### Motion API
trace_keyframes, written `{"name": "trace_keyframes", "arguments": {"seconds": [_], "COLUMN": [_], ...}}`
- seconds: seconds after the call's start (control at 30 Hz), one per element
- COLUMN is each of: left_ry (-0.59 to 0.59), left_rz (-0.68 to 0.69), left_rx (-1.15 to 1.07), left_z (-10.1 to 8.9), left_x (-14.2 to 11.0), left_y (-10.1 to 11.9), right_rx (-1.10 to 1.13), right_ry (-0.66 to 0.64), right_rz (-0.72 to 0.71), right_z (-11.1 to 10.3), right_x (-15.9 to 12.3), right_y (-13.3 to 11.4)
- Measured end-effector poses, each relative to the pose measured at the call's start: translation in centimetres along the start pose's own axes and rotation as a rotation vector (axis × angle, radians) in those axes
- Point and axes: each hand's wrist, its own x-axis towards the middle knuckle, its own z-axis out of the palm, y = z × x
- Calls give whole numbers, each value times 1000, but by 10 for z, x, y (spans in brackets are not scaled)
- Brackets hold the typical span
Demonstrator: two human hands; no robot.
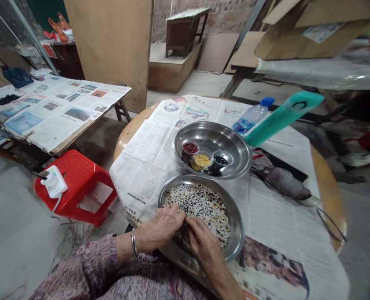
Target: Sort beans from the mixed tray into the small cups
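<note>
A steel pan [236, 225] of mixed beans and grains sits at the near edge of the round table. My left hand [160, 229], with a bangle on the wrist, rests on the pan's near rim, fingers curled onto the mix. My right hand [203, 241] lies beside it inside the pan, fingertips pinched together in the grains. What the fingers hold is too small to see. Behind stands a second steel pan [235, 143] with three small cups: red beans [190, 148], yellow grains [201, 160], black beans [220, 160].
Newspaper covers the round table [328, 187]. A water bottle [253, 116] and a teal object [281, 116] lie behind the pans, a grey cloth [281, 181] to the right. A red stool [75, 183] with a power strip stands left. Another papered table [53, 108] is far left.
</note>
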Motion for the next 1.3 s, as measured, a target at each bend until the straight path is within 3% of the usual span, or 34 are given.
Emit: {"name": "trace_keyframes", "arguments": {"seconds": [0.13,0.23,0.37,0.5,0.7,0.8,0.93,1.0,1.13,1.3], "left_ry": [-79,-33,59,141,349,523,680,668,471,329], "left_rz": [38,46,-90,-194,-36,8,-21,-50,-104,-193], "left_rx": [-167,-192,-127,-147,-266,-289,-242,-158,31,147], "left_z": [7,11,17,16,4,-10,-37,-51,-69,-76], "left_x": [18,38,58,50,33,53,108,140,187,206], "left_y": [6,9,3,-6,-13,-27,-58,-73,-92,-96], "right_rx": [-70,-120,-134,-117,-254,-241,-243,-247,-237,-194], "right_ry": [57,92,111,76,159,181,189,195,221,194], "right_rz": [71,103,101,36,33,67,54,35,3,-33], "right_z": [-12,-21,-20,-18,-16,-15,-15,-14,-11,-13], "right_x": [-10,-12,-6,-2,-4,-6,-8,-9,-13,-15], "right_y": [8,10,6,3,7,8,10,13,21,28]}}
